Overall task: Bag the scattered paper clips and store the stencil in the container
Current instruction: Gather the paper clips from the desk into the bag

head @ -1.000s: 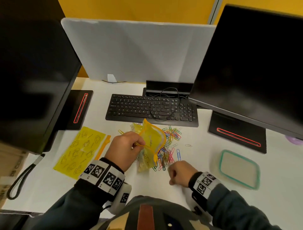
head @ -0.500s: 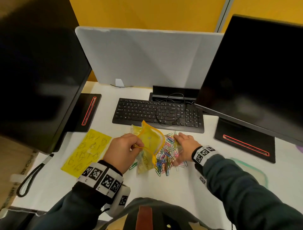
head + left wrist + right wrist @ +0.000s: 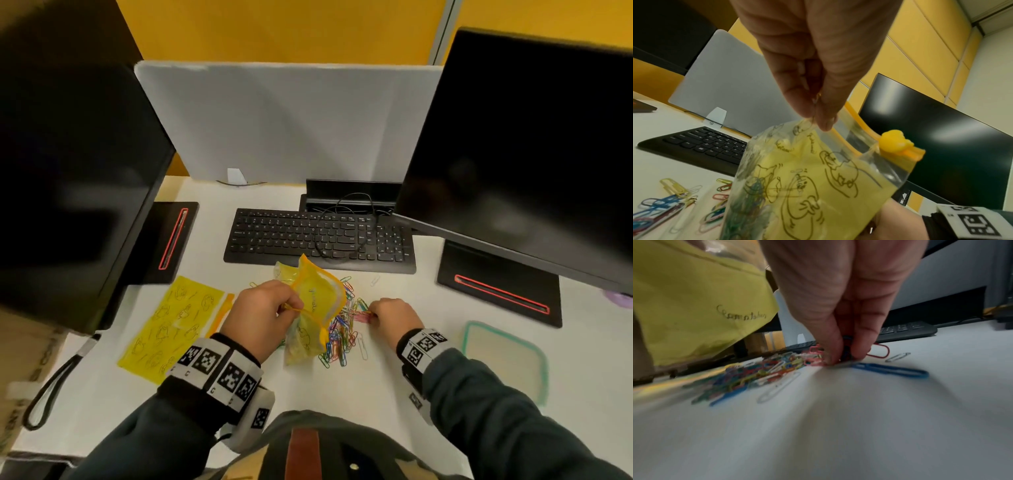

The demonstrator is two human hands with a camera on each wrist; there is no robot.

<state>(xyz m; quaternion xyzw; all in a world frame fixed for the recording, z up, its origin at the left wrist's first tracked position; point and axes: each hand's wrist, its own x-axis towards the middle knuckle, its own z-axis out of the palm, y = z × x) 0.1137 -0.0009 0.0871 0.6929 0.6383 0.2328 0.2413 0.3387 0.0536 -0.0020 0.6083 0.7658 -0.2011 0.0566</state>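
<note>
Right hand (image 3: 394,317) has pulled back from the far side of the paper clips (image 3: 342,329) to the pile's right edge since half a second ago, knuckles up, fingertips (image 3: 840,352) pinching a few clips against the table (image 3: 342,387); left hand (image 3: 262,317) unchanged, pinching the top edge of the yellow zip bag (image 3: 317,305) so it hangs open just left of the pile. Bag has an orange zip strip with a yellow slider (image 3: 895,142); some clips already sit inside at its bottom. Pile is multicolored, lying on the table between both hands, partly hidden under the bag; a blue clip (image 3: 892,370) and a red clip (image 3: 879,350) lie just beside the right fingertips, a single pale clip (image 3: 375,281) sits apart, near the keyboard (image 3: 318,240). Yellow stencil (image 3: 171,325) lies flat on the table left of the left hand, partly under the left monitor (image 3: 68,178). Green-rimmed container (image 3: 505,359) sits on the table to the right of the right forearm, well apart from the stencil. Right monitor (image 3: 531,147) overhangs the keyboard's right end; a black cable (image 3: 342,205) loops over the keys. Grey divider panel (image 3: 287,120) stands behind.
</note>
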